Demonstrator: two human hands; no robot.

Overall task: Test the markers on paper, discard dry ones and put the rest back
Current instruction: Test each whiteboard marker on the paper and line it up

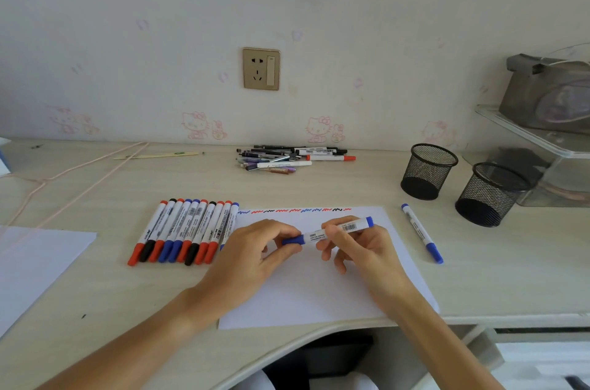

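Hands (255,249) (354,246) grip a blue marker (329,232) over scribbled paper (306,294).

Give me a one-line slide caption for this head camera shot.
Both hands, left hand and right hand, hold a blue-capped white marker over white paper edged with test scribbles.

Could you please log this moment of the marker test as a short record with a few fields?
left hand: pinches the blue cap of the held marker
right hand: grips the marker's barrel
paper: under both hands, red, blue and black squiggles along its far edge
marker row: capped, side by side, left of the paper
single marker: blue, capped, right of the paper
mesh cups: two, black, far right
pen pile: by the wall
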